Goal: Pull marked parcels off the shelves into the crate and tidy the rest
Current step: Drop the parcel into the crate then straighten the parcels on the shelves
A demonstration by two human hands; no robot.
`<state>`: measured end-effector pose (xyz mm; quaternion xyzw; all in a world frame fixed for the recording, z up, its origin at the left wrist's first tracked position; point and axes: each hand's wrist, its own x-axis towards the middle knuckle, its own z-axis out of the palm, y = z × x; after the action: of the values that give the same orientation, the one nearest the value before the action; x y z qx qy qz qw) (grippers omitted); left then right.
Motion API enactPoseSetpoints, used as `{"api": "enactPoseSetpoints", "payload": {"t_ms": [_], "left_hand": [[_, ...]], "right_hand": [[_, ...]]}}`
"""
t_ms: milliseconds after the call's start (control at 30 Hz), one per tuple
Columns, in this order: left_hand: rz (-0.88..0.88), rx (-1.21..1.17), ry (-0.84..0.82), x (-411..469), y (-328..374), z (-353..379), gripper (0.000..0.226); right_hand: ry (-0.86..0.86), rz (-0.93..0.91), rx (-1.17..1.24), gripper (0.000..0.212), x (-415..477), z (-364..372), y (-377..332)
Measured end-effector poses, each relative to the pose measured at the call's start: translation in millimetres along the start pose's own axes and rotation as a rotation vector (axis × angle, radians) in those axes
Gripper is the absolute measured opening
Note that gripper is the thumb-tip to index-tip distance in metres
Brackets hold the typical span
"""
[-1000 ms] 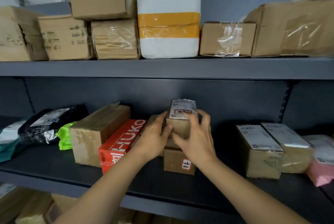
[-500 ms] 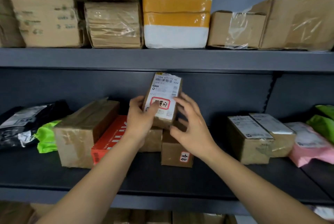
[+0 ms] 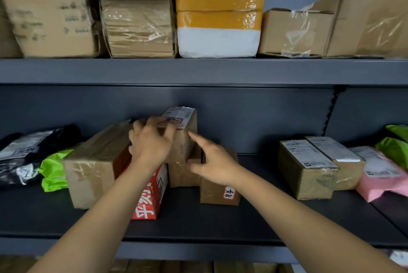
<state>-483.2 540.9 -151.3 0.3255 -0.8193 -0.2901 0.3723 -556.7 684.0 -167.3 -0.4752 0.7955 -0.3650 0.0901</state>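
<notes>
- On the lower shelf (image 3: 198,226), far left, a black mailer bag (image 3: 33,151) lies flat with a white label on top. A bright green bag (image 3: 54,170) is tucked against its right side.
- Next sits a big brown carton (image 3: 92,169) with clear tape across it, touching the green bag.
- Pressed to that carton's right side is a red box (image 3: 152,200) with white lettering. My left forearm crosses above it.
- My left hand (image 3: 152,144) grips the marked parcel (image 3: 185,144), with my fingers (image 3: 154,123) curled over its top left edge.
- That parcel stands upright on a plain brown box (image 3: 182,174), close to the shelf's back wall. Its top face carries a white label (image 3: 178,115) with a red-framed mark.
- My right hand (image 3: 215,162) holds nothing. The fingers are straight and loosely spread, the forefinger tip touches the parcel's right edge, and the thumb is low beside the plain box.
- Under that hand stands a small brown box (image 3: 212,194) with a red-bordered sticker (image 3: 229,193) on its front.
- Above it, on the upper shelf (image 3: 198,71), a white foam box (image 3: 218,39) banded with orange tape stands between brown cartons.
- Well apart to the right, two labelled brown boxes (image 3: 309,175) sit side by side and touching.
- A pink mailer (image 3: 382,184) leans against them, and more green bags (image 3: 395,149) lie at the frame's edge.
</notes>
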Motion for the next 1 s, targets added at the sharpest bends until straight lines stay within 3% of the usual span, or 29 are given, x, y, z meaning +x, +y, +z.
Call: {"api": "enactPoseSetpoints", "payload": {"t_ms": [100,200,267,400,567,667,800,933,1000], "left_hand": [[0.110,0.161,-0.019,-14,6,1,0.067],[0.154,0.171,-0.090,-16,6,8,0.079],[0.196,0.199,-0.068,-16,3,14,0.078],[0.229,0.253,-0.013,-16,2,19,0.070],[0.251,0.255,0.007,-15,1,22,0.069],[0.251,0.262,0.001,-14,-1,22,0.071],[0.256,0.264,0.008,-13,-3,23,0.071],[0.255,0.268,0.007,-13,-3,24,0.070],[0.249,0.268,0.002,-13,-3,24,0.070]], "right_hand": [[0.202,0.025,-0.272,0.073,-11,8,9],[0.319,0.218,-0.412,0.075,-24,18,25],[0.319,0.326,-0.411,0.076,-30,24,36],[0.425,0.366,-0.460,0.070,-33,28,45],[0.450,0.184,-0.622,0.082,-37,43,46],[0.267,0.153,-0.711,0.081,-35,50,42],[0.299,0.235,-0.636,0.068,-31,44,46],[0.490,0.302,-0.547,0.057,-36,21,71],[0.609,0.333,-0.475,0.066,-37,10,84]]}}
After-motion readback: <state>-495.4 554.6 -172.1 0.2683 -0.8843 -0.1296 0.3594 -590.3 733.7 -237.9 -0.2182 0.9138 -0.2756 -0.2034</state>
